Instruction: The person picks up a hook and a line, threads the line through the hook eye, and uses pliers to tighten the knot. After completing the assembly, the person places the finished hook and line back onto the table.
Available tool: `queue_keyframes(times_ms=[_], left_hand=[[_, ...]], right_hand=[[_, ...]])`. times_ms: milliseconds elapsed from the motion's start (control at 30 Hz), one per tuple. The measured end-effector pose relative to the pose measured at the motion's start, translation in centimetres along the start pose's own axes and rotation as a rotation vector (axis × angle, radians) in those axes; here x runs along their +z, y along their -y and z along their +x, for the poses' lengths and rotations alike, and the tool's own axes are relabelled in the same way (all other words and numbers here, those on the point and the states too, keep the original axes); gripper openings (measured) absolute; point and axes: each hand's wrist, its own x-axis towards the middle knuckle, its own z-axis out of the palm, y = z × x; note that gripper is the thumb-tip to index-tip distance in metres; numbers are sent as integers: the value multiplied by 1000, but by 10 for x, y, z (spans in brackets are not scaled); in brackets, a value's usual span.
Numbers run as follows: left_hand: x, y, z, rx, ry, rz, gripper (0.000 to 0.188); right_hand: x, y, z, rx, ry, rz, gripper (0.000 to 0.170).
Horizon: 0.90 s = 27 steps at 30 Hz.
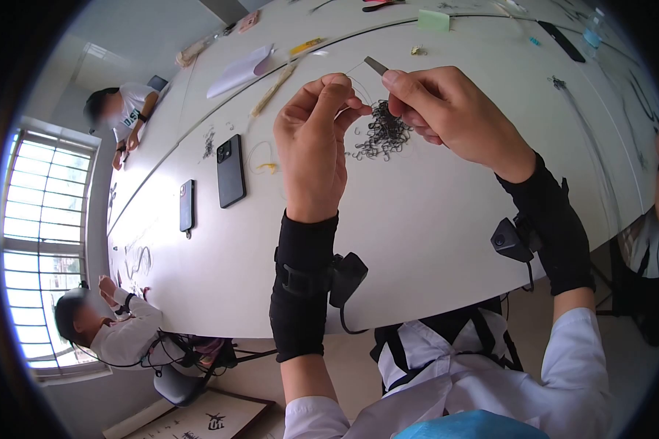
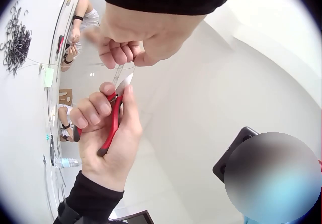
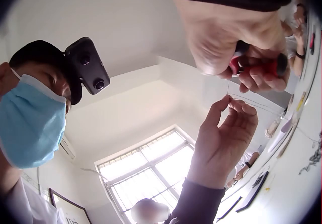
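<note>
My left hand (image 1: 315, 139) is raised over the table, with thumb and index fingertips pinching a thin, clear fishing line (image 1: 357, 66). Whatever else lies between those fingertips is too small to make out. In my right hand (image 1: 454, 113) I grip pliers (image 2: 115, 117) with red and black handles. Their grey jaws point toward the left fingertips, close beside the line in the left wrist view. Below and between both hands lies a pile of small black fish hooks (image 1: 386, 133) on the white table (image 1: 410, 241).
Two dark phones, one larger (image 1: 231, 175) and one smaller (image 1: 188, 205), lie left of my left hand. Farther back are a paper sheet (image 1: 240, 73), a yellow cutter (image 1: 305, 46) and a green note (image 1: 433, 20). A water bottle (image 1: 594, 33) stands far right. Other people sit around the table.
</note>
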Motion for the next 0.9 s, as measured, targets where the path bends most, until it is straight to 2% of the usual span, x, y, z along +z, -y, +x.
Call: queue_keyframes(times_ms=[100, 200, 267, 400, 533, 733, 900], left_hand=[[-6, 7, 5, -28, -4, -7, 13], [-18, 12, 10, -47, 5, 4, 15], [-23, 14, 12, -59, -15, -8, 15], [-25, 17, 15, -73, -72, -79, 11], [-26, 21, 16, -81, -81, -102, 11], [-33, 27, 19, -92, -60, -91, 14], [-29, 30, 17, -109, -55, -84, 14]], right_hand=[[-18, -4, 0, 91, -102, 53, 50], [-55, -21, 2, 94, -202, 42, 46], [-88, -28, 4, 166, -282, 36, 45], [-174, -66, 5, 156, -476, -19, 42], [-243, -76, -2, 201, -697, -48, 41], [-346, -112, -22, 257, -838, -6, 38], [-373, -122, -39, 247, -918, -30, 37]])
